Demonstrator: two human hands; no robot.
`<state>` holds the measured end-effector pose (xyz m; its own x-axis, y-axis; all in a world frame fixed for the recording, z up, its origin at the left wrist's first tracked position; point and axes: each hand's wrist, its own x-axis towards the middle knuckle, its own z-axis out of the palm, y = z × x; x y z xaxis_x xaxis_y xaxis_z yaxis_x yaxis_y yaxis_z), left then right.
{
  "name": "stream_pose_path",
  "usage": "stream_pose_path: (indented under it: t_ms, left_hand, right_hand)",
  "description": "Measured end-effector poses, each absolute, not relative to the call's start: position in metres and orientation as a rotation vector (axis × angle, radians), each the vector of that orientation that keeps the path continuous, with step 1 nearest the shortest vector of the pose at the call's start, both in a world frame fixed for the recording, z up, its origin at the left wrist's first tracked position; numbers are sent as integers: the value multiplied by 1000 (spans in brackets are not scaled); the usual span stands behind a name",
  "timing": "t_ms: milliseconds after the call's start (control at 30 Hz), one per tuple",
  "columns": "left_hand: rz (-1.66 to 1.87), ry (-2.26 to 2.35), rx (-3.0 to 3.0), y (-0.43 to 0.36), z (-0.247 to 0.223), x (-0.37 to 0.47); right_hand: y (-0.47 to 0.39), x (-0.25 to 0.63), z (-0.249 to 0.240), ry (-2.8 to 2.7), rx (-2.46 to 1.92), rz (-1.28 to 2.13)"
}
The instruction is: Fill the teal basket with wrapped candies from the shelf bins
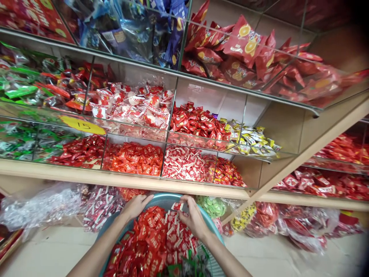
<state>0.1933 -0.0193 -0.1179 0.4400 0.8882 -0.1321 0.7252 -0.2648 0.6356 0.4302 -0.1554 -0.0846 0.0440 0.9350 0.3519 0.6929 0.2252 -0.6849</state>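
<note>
A teal plastic basket [213,224] sits below the shelf, filled with wrapped candies in separate groups. My left hand [137,205] holds its far left rim, with the fingertips pointing inward. Inside the far right rim, my right hand [194,218] hovers at the red-and-white candies [175,227], thumb and fingers apart in a curve. I see nothing held between them. Orange-red candies [151,225] fill the basket's middle, and darker red candies [122,252] lie on the left. Green-wrapped candies [196,265] are at the near right.
A wooden shelf [121,177] with clear dividers and candy compartments spans the view above the basket. A yellow tag [82,125] reads 15. Bagged candies [103,206] and clear plastic bags [43,206] lie underneath on the left. More bags [305,223] lie at right on the tiled floor [259,256].
</note>
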Motion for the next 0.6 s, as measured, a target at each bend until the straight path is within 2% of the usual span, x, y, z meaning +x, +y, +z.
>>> stream_pose_path:
  t_ms: [133, 300, 600]
  left_hand:
    - [332, 1365, 2058, -20, -116, 193]
    - [353, 1368, 2053, -21, -117, 194]
    - [334, 1396, 2054, -20, -116, 195]
  right_hand:
    - [-154, 432, -99, -1695, -1580, 421]
    - [-159, 429, -96, -1896, -1633, 287]
    - [-113, 433, 0, -1779, -1375, -124]
